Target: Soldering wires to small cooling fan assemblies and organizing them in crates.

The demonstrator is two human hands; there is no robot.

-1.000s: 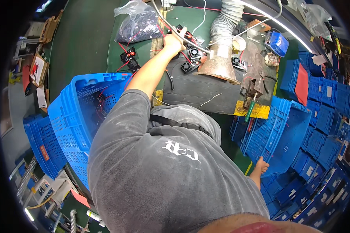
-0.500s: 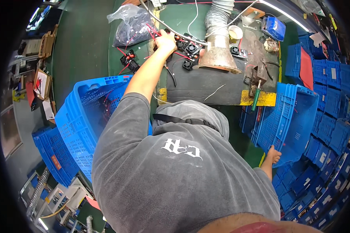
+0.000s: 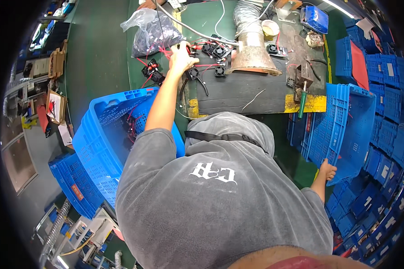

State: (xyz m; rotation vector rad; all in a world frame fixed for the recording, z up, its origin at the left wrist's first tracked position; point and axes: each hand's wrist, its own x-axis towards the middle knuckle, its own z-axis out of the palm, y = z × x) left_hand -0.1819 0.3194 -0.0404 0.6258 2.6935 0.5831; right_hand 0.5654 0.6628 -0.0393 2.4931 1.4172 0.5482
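My left hand (image 3: 181, 59) reaches over the workbench with thumb and fingers apart, among small black fans with red wires. Dark parts show between its thumb and fingers, but I see no firm grip on them. Just left of it lies a black fan cluster (image 3: 153, 71); more black fans (image 3: 219, 51) are to its right, and a single fan (image 3: 192, 73) sits nearer. A clear plastic bag (image 3: 155, 36) full of dark small parts rests beyond the hand. My right hand (image 3: 328, 170) is closed around the rim of a blue crate (image 3: 357, 130) at my right side.
A metal fume hood (image 3: 254, 56) on a flexible duct stands mid-bench. A green-handled soldering iron (image 3: 303, 101) leans in its holder at the bench's right edge. Another blue crate (image 3: 104, 134), with wired parts inside, is at my left. Stacked blue bins (image 3: 386, 94) line the right.
My left hand has moved left and nearer from the fan cluster, and its thumb has spread out. My right hand stays on the crate rim. The whole view has shifted slightly.
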